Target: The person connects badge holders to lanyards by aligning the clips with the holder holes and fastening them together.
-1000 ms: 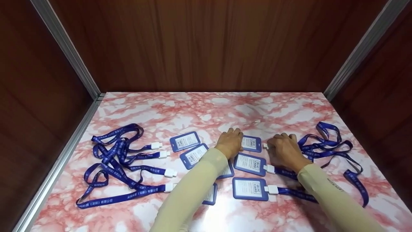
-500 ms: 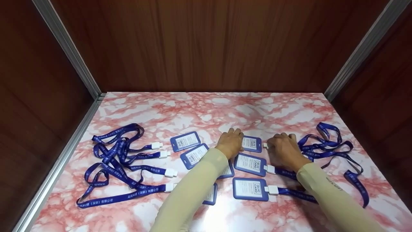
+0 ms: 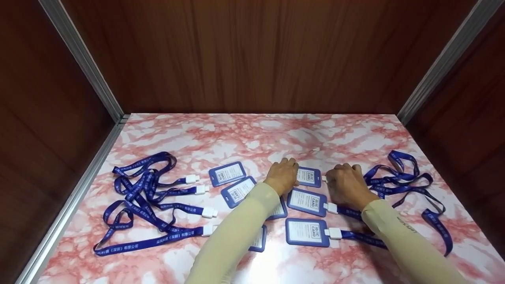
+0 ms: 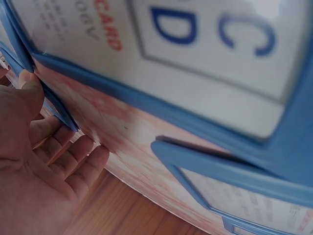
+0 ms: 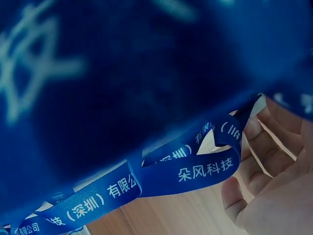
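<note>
My left hand (image 3: 282, 176) grips the left end of a blue badge holder (image 3: 311, 176), the farthest in the right-hand column; in the left wrist view the thumb and fingers lie on its edges. To its right, my right hand (image 3: 347, 183) pinches the white clip (image 3: 324, 178) of a blue lanyard (image 5: 205, 171). Most of that clip is hidden by the fingers. A small gap shows between clip and holder. Nearer the front, a badge holder (image 3: 307, 202) and another badge holder (image 3: 307, 232) lie joined to lanyards by white clips.
Several blue lanyards (image 3: 148, 197) with white clips lie tangled on the left of the marbled table (image 3: 252, 134). Beside them are more badge holders (image 3: 227, 173), partly covered by my left sleeve (image 3: 236, 228). Another tangle of lanyards (image 3: 406, 181) lies on the right. Brown panels (image 3: 252, 59) enclose the table.
Both hands stay almost in place. The right hand shifts very slightly, and the badge holders and lanyards lie as before.
</note>
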`<action>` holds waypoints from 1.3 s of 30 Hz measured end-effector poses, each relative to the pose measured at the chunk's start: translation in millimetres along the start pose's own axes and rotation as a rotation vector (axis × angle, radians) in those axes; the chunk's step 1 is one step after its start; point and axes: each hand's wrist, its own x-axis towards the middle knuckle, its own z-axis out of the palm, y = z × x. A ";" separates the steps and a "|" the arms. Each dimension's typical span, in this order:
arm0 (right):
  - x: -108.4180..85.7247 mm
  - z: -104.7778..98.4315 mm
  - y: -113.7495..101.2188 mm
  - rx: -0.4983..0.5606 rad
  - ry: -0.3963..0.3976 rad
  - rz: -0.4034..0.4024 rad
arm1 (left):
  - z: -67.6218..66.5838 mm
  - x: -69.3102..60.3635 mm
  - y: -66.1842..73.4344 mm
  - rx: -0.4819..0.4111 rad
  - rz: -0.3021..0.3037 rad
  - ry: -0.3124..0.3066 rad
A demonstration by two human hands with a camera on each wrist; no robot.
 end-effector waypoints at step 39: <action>5.8 2.3 -7.4 0.102 -0.038 0.012 | 2.8 3.4 1.4 -0.042 0.021 0.058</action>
